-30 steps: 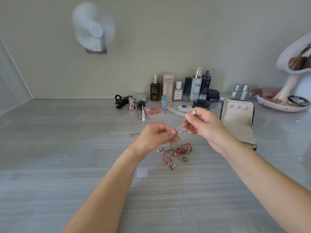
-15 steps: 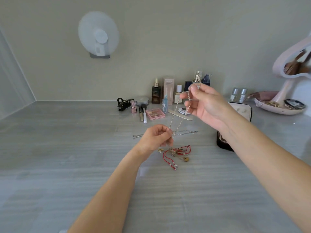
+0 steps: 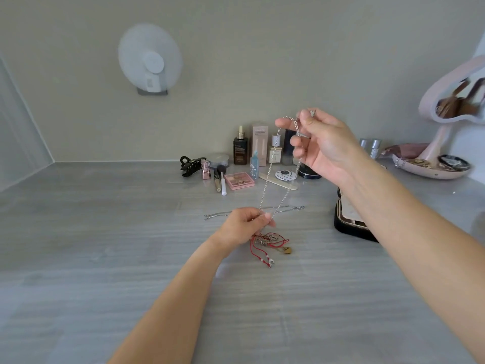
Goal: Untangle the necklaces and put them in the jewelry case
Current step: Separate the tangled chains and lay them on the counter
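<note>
Fingers of the left hand (image 3: 245, 224) pinch the low end of a silver chain (image 3: 270, 174) above the red tangle (image 3: 267, 244) on the table (image 3: 105, 245); right hand (image 3: 319, 148) holds its top loop high, jewelry case (image 3: 350, 223) behind that forearm

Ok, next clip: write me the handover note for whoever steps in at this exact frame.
Right hand: raised, pinching the top of a silver chain.
Left hand: low, pinching the same chain's lower end just above the tangle of red cord and chains on the table.
Another silver chain lies straight on the table behind the left hand.
Jewelry case: open, right of the tangle, partly hidden by the right arm.
Left: free the chain, clear the tangle, case everything.
</note>
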